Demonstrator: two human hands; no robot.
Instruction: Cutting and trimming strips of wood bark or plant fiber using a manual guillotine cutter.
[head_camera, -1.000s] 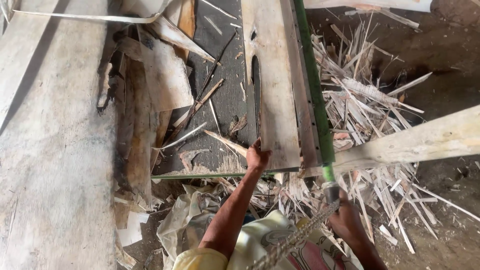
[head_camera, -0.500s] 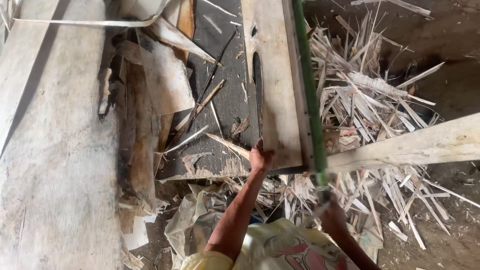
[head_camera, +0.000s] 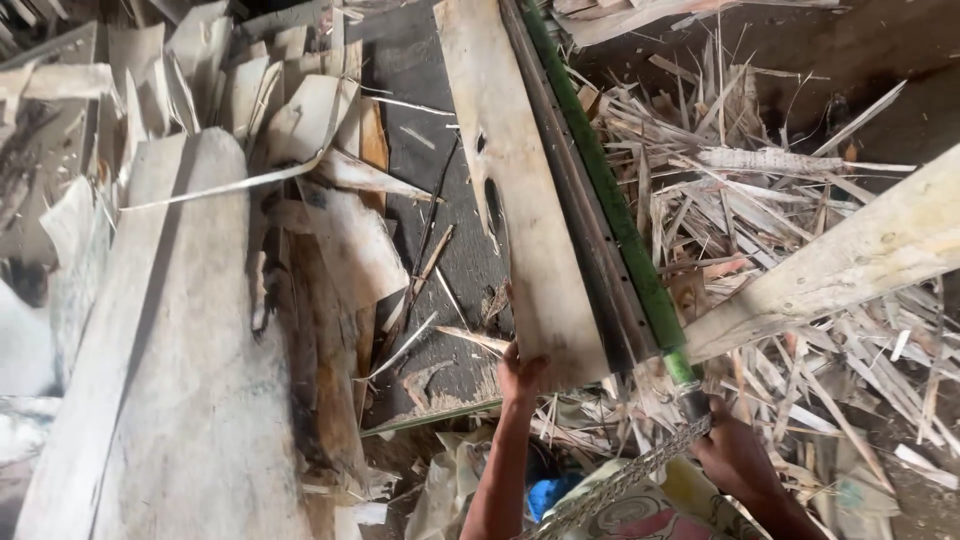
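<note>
Left hand clamped on veneer sheet near edge; right hand gripped green lever. Best kept sheet flat, fingers clear of blade.

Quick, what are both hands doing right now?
Left hand: closed on the near end of the pale veneer sheet.
Right hand: closed around the lower end of the green bar.

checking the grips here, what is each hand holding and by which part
Left hand grips the near end of the pale veneer strip. Right hand holds the near end of the green bar.
</note>
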